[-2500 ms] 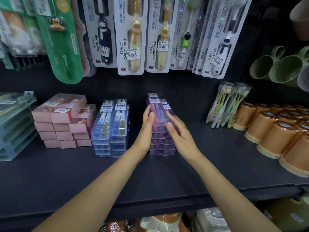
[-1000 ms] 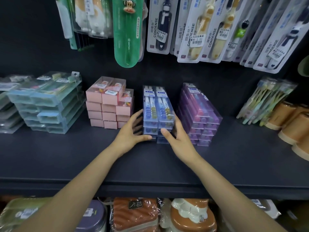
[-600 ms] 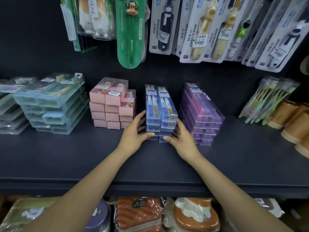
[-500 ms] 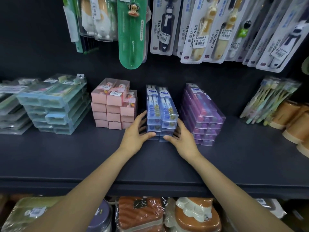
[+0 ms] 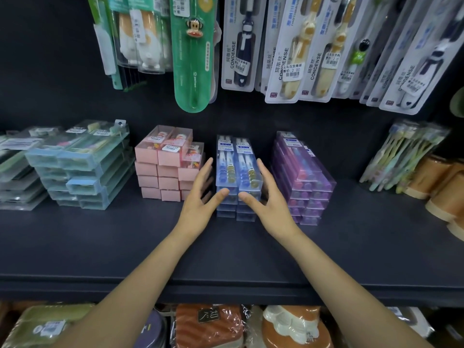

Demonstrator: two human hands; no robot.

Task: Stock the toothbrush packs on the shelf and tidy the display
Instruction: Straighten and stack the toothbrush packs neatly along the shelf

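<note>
Both hands bracket the blue stack of toothbrush packs (image 5: 238,177) on the dark shelf (image 5: 226,249); the left hand (image 5: 200,199) has its fingers spread and straight along the stack's left side, thumb laid across the front edge; the right hand (image 5: 268,199) mirrors it on the other side, fingers extended, thumb at the front; neither is curled round anything, and I cannot tell how firmly the palms press. The stack sits between the two sets of fingers, two packs wide; beyond the left fingertips stands the pink stack (image 5: 168,167), just beside; beyond the right fingertips the purple stack (image 5: 301,177), a little apart.

To square it well, I'd say: keep the fingers flat rather than pinching, so every layer is nudged at once; press inward evenly from both sides, since the lower packs look slightly out of line with the top pair; use the thumbs to bring the front faces flush; mind the left fingers don't knock the pink boxes, whose right column already sits lower.
</note>
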